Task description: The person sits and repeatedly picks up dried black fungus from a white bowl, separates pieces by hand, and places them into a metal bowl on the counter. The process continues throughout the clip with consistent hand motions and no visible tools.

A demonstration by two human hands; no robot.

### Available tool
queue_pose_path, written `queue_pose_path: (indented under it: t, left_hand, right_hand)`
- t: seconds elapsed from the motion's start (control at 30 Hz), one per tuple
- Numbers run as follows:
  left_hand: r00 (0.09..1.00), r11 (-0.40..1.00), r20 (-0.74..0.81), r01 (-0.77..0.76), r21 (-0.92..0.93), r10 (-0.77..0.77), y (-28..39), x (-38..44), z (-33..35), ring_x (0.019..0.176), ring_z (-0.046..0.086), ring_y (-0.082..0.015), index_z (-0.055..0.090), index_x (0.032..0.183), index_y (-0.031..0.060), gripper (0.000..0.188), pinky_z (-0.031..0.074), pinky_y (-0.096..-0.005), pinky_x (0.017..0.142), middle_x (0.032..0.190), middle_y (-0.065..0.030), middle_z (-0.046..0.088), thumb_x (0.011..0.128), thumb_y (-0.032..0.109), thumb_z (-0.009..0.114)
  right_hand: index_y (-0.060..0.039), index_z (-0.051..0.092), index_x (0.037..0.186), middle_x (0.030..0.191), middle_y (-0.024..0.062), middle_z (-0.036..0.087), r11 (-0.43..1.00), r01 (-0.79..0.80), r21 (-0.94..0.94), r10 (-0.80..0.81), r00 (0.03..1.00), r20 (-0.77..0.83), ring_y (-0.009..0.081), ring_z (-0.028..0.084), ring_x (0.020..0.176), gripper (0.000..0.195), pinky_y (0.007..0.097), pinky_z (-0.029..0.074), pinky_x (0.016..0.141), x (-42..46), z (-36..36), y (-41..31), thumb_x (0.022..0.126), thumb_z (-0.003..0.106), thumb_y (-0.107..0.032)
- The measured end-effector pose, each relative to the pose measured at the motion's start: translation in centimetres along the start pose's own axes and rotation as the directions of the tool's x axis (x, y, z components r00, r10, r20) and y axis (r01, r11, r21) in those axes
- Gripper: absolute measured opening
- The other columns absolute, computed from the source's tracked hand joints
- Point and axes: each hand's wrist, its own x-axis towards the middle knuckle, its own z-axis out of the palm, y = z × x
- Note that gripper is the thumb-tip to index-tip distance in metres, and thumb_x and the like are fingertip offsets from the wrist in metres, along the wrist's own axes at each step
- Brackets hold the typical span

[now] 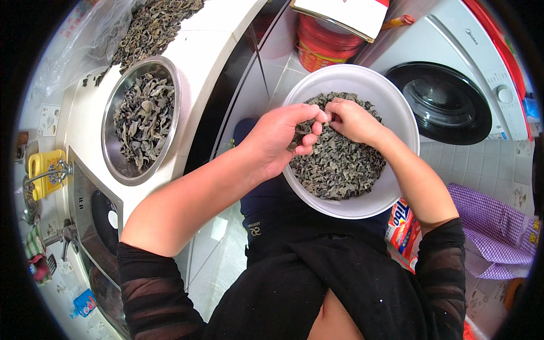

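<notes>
A large white plastic basin rests before me over my lap, its lower part covered with dried wood ear fungus. Above its left side, my left hand is curled around several dark fungus pieces, partly hidden by the fingers. My right hand is over the basin's middle, thumb and fingers pinched against the left fingertips. A small bit of fungus seems to be between them, mostly hidden. On the counter to the left, a stainless steel bowl holds larger wood ear pieces.
More wood ear is heaped on the white counter beside a clear plastic bag. A gas stove adjoins the bowl. Beyond the basin are a red bucket and a Midea washing machine. A detergent bag stands by my right arm.
</notes>
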Motion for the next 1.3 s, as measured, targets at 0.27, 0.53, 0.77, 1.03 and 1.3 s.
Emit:
queue_pose_path:
  t: [0.27,0.53,0.77,1.03,1.3]
  left_hand:
    - [1.0,1.0,-0.007,0.005,0.018,-0.005,0.0,0.0,0.2,0.061,0.042,-0.0076,0.058,0.095,0.004,0.019,0.033,-0.0207,0.05,0.078,-0.0001,0.05,0.094,0.023,0.054]
    - [1.0,0.999,-0.007,-0.004,0.034,0.004,0.0,-0.2,0.3,0.061,0.043,-0.0079,0.057,0.096,0.0037,0.019,0.033,-0.0207,0.051,0.078,-0.0004,0.05,0.094,0.022,0.054]
    - [1.0,0.999,0.002,-0.005,0.04,0.005,-0.1,-0.1,0.2,0.062,0.043,-0.008,0.057,0.096,0.0038,0.019,0.033,-0.0209,0.051,0.078,-0.0004,0.05,0.095,0.022,0.053]
    - [1.0,0.999,0.003,-0.011,0.048,0.011,-0.2,-0.1,0.2,0.062,0.042,-0.0081,0.058,0.095,0.0043,0.019,0.033,-0.0211,0.052,0.078,-0.0003,0.05,0.094,0.023,0.053]
    - [1.0,0.999,-0.026,0.005,0.054,-0.004,0.0,-0.2,0.4,0.064,0.048,-0.0092,0.059,0.097,0.0038,0.023,0.038,-0.0215,0.055,0.08,-0.0016,0.054,0.096,0.025,0.051]
  right_hand:
    - [-0.0009,0.057,0.088,0.068,0.0056,0.058,0.868,-0.173,0.465,0.175,0.984,0.04,0.0153,0.057,0.065,0.011,0.0326,0.048,0.064,-0.6,-1.4,0.9,0.08,0.064,-0.001]
    - [-0.0047,0.055,0.097,0.068,0.0055,0.051,0.977,-0.14,0.162,0.141,0.99,0.008,0.0156,0.052,0.065,0.019,0.0318,0.045,0.064,-1.8,-2.0,-1.1,0.081,0.059,0.003]
    - [-0.0016,0.059,0.083,0.078,0.0144,0.059,0.997,-0.028,0.07,0.029,1.0,-0.006,0.0322,0.06,0.082,0.01,0.0413,0.049,0.076,-1.8,-0.3,-0.6,0.075,0.065,-0.002]
    - [-0.0006,0.06,0.083,0.077,0.012,0.061,0.99,-0.022,0.139,0.021,1.0,0.009,0.0288,0.061,0.077,0.014,0.0367,0.05,0.073,-1.6,-0.3,-0.4,0.073,0.068,0.0]
    - [0.0001,0.059,0.09,0.076,-0.0015,0.057,0.879,-0.26,0.399,0.233,0.965,0.116,0.0055,0.052,0.069,0.007,0.0228,0.046,0.063,-1.6,-1.9,0.2,0.085,0.062,0.003]
